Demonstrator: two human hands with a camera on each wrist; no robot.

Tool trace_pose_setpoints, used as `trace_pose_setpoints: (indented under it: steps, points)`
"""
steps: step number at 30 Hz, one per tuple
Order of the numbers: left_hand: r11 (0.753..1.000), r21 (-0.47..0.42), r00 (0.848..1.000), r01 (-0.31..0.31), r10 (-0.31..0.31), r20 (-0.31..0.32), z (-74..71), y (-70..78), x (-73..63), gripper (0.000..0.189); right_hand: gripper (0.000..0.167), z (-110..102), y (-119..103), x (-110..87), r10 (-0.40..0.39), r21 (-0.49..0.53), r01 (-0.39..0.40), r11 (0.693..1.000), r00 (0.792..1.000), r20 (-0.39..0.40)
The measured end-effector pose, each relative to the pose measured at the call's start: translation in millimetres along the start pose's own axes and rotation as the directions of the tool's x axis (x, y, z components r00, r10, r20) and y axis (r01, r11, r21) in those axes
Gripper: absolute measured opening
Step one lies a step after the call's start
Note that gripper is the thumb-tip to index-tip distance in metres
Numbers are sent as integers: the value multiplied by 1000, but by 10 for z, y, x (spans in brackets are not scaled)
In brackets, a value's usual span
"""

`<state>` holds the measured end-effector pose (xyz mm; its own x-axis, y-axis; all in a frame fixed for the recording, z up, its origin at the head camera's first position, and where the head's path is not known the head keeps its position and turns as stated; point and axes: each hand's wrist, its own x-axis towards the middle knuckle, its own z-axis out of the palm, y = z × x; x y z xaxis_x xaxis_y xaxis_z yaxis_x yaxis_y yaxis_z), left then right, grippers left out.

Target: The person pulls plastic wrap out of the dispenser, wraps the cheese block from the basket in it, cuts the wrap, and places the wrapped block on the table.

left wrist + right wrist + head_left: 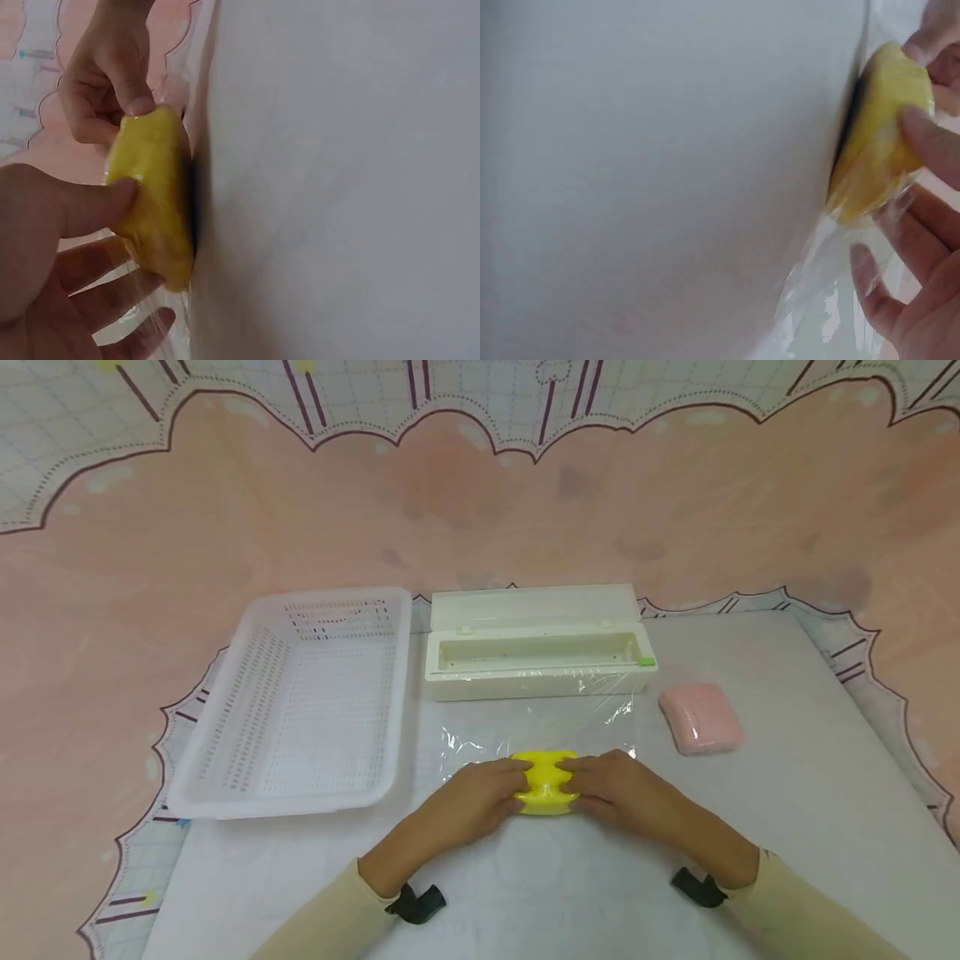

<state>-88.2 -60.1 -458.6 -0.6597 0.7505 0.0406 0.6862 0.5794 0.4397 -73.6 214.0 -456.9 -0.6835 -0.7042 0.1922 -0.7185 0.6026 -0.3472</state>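
A yellow rounded block [546, 785], cling film drawn over its surface, sits on the table between both hands. My left hand [480, 797] grips its left end, thumb at the near side and fingers at the far side. At the other end my right hand [618, 793] holds it the same way. The left wrist view shows the left thumb [90, 206] pressing the yellow side. Loose cling film [840, 277] trails beside the block in the right wrist view. From the block, clear film [540, 722] stretches back towards a white film dispenser box [540, 685] with its lid raised.
A white perforated basket [401, 710] stands at the left. To the right lies a pink, shiny-surfaced rounded block [701, 718]. A small green piece [647, 662] sits on the dispenser's right front edge. White cloth [795, 793] covers the table, with a patterned curtain [480, 518] behind.
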Motion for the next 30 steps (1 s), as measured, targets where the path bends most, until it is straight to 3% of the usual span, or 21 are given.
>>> trace_pose_setpoints:
  steps: [4, 8, 11, 15, 19, 22, 25, 30]
  points:
    - [977, -196, 996, 85, -88, -7, -56, -101, 48, 28, 26, -57, 62, 62, 165, 171, -172, 970, 985, 54]
    - [907, -380, 978, 181, -206, -27, -105, -185, 155, 29, 27, -88, 137, 174, 285, 309, -286, 907, 957, 49]
    - [859, -455, 956, 234, -289, -54, -127, -241, 244, 25, 25, -95, 191, 266, 347, 360, -331, 872, 938, 20]
    - [812, -513, 934, 278, -353, -53, -135, -303, 312, 27, 33, -80, 236, 358, 389, 352, -361, 864, 921, -7]
    - [763, -572, 930, 300, -368, -3, -126, -362, 330, 34, 45, -68, 250, 414, 394, 325, -367, 872, 919, -19]
    - [737, -602, 926, 307, -377, 10, -104, -408, 349, 42, 41, -65, 261, 460, 417, 311, -387, 868, 908, -34]
    - [738, -602, 918, 306, -397, -20, -78, -446, 392, 39, 37, -61, 285, 513, 472, 334, -434, 837, 881, -36]
    - [774, -546, 895, 321, -436, -91, -51, -474, 490, 27, 45, -47, 323, 587, 528, 390, -483, 784, 849, -8]
